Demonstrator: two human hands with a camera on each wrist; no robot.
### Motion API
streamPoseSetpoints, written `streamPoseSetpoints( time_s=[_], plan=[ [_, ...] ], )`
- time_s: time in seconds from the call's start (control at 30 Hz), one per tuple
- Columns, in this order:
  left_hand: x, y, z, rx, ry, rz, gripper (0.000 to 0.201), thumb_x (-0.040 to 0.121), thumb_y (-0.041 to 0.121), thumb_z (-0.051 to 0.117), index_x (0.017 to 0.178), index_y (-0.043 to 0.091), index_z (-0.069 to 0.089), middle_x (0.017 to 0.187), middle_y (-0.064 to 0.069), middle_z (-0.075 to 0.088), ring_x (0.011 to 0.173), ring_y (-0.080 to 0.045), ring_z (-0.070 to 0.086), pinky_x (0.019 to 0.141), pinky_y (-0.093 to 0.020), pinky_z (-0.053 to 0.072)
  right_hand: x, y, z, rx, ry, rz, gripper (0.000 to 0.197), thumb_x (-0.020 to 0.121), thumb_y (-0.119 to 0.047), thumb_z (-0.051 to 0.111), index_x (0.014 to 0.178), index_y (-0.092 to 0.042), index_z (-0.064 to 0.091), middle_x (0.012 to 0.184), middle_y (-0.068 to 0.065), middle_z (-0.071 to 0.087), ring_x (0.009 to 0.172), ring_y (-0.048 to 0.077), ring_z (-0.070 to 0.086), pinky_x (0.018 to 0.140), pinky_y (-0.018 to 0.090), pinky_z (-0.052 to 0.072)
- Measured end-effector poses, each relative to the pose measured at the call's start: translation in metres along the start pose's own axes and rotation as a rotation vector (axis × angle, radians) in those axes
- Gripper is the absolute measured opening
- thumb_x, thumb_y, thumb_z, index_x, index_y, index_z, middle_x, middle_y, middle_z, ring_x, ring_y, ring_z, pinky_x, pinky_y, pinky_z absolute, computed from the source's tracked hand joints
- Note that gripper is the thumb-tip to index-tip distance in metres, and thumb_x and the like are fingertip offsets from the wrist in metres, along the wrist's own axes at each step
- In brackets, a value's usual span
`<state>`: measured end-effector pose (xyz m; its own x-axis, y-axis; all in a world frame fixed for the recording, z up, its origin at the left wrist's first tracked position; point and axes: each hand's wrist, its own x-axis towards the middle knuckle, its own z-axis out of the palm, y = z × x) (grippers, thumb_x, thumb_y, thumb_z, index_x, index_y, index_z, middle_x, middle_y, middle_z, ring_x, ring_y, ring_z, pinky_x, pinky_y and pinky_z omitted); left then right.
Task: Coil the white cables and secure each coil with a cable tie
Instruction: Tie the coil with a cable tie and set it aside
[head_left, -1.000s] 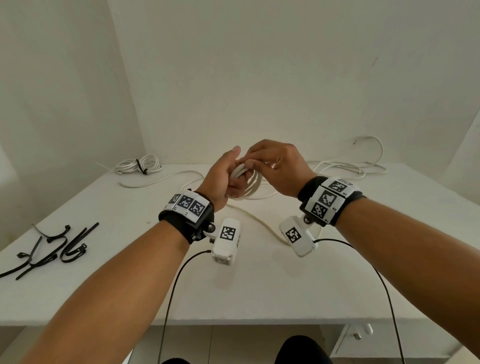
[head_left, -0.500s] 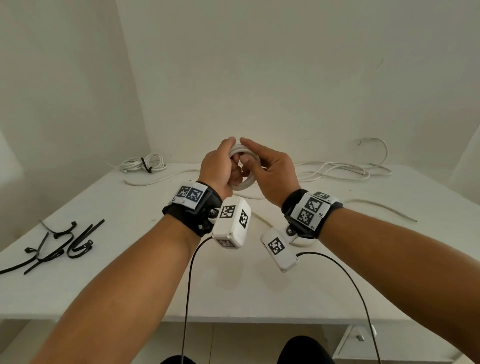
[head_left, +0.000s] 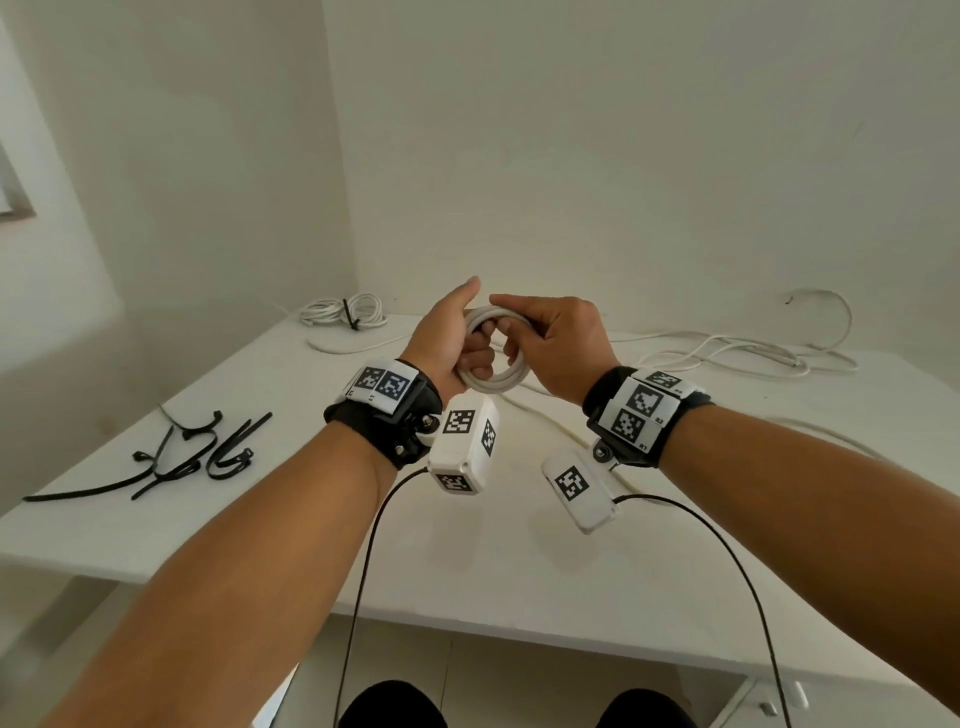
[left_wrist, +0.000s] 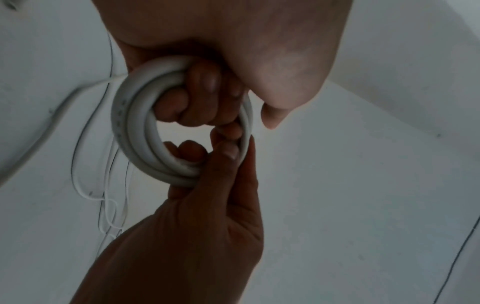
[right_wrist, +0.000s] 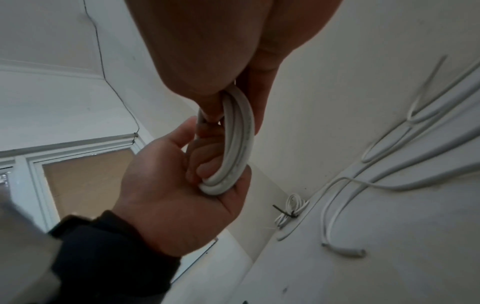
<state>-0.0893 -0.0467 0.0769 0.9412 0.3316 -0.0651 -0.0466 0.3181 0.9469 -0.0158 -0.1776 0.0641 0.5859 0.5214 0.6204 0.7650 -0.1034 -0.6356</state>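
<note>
Both hands up over the table (head_left: 519, 571), sharing one small white coil (head_left: 493, 382). Left hand (head_left: 449, 340) wrapped round the coil's near-left side, fingers hooked through the middle, thumb sticking up. Right hand (head_left: 558, 345) gripping the far-right side, fingers tucked inside the ring. Coil held upright-ish, clear of the tabletop, tail trailing down onto it. Already-tied bundle (head_left: 343, 310) sitting at the far left corner. Loose white cables (head_left: 727, 353) sprawled along the back right. Black cable ties (head_left: 192, 457) lying in a heap on the left. No boxes or bins anywhere, just stuff flat on the table.
</note>
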Motion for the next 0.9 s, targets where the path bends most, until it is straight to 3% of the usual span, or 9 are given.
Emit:
streamPoseSetpoints(
  time_s=[0.13,0.27,0.37,0.47,0.57,0.7,0.9],
  plan=[
    [-0.011,0.003,-0.032,0.053,0.207,0.138,0.043,0.097,0.027,0.045,0.056,0.015,0.040,0.042,0.003,0.026,0.035,-0.012,0.023,0.040,-0.018,0.023,0.014,-0.020,0.031,0.027,-0.159,-0.031,0.027,0.094,-0.016,0.065,0.119,-0.024,0.071,0.078,-0.005,0.075,0.073,0.004,0.070,0.075,0.021,0.057],
    [-0.021,0.013,-0.086,0.073,0.410,0.206,0.037,0.093,0.022,0.047,0.058,0.017,0.039,0.039,0.006,0.028,0.033,-0.011,0.023,0.040,-0.017,0.019,0.024,-0.033,0.065,-0.017,-0.304,0.054,0.035,0.090,-0.038,0.069,0.122,-0.024,0.069,0.096,-0.010,0.075,0.080,0.000,0.067,0.088,0.028,0.057],
    [-0.034,0.022,-0.137,0.051,0.598,0.232,0.033,0.090,0.020,0.050,0.059,0.015,0.040,0.038,0.006,0.029,0.032,-0.011,0.022,0.042,-0.017,0.017,0.026,-0.042,0.093,-0.176,-0.464,0.078,0.024,0.089,-0.042,0.068,0.102,-0.024,0.077,0.083,-0.013,0.071,0.076,0.002,0.064,0.085,0.031,0.056],
    [-0.051,0.028,-0.185,0.056,0.742,0.211,0.028,0.085,0.018,0.051,0.059,0.014,0.042,0.038,0.005,0.030,0.036,-0.013,0.022,0.043,-0.019,0.017,0.022,-0.057,0.131,-0.373,-0.699,-0.020,0.020,0.088,-0.035,0.068,0.096,-0.020,0.079,0.090,-0.007,0.075,0.088,0.010,0.067,0.086,0.029,0.054],
    [-0.064,0.029,-0.222,0.068,0.810,0.200,0.025,0.082,0.018,0.050,0.059,0.014,0.041,0.040,0.005,0.029,0.038,-0.014,0.021,0.041,-0.019,0.017,0.020,-0.073,0.174,-0.442,-0.834,-0.168,0.019,0.089,-0.027,0.068,0.101,-0.018,0.078,0.102,-0.002,0.076,0.097,0.015,0.067,0.090,0.029,0.052],
    [-0.079,0.025,-0.253,0.046,0.864,0.179,0.026,0.081,0.019,0.051,0.057,0.014,0.043,0.045,0.002,0.029,0.038,-0.014,0.021,0.041,-0.019,0.018,0.023,-0.089,0.222,-0.450,-0.862,-0.278,0.025,0.090,-0.025,0.069,0.112,-0.016,0.074,0.114,0.000,0.073,0.109,0.018,0.064,0.095,0.028,0.047],
    [-0.090,0.020,-0.279,0.039,0.880,0.155,0.029,0.083,0.019,0.050,0.056,0.012,0.041,0.046,0.001,0.026,0.037,-0.014,0.019,0.040,-0.018,0.018,0.027,-0.098,0.266,-0.522,-0.910,-0.329,0.025,0.089,-0.022,0.068,0.112,-0.018,0.074,0.110,0.003,0.074,0.106,0.024,0.065,0.094,0.038,0.052]
  ],
)
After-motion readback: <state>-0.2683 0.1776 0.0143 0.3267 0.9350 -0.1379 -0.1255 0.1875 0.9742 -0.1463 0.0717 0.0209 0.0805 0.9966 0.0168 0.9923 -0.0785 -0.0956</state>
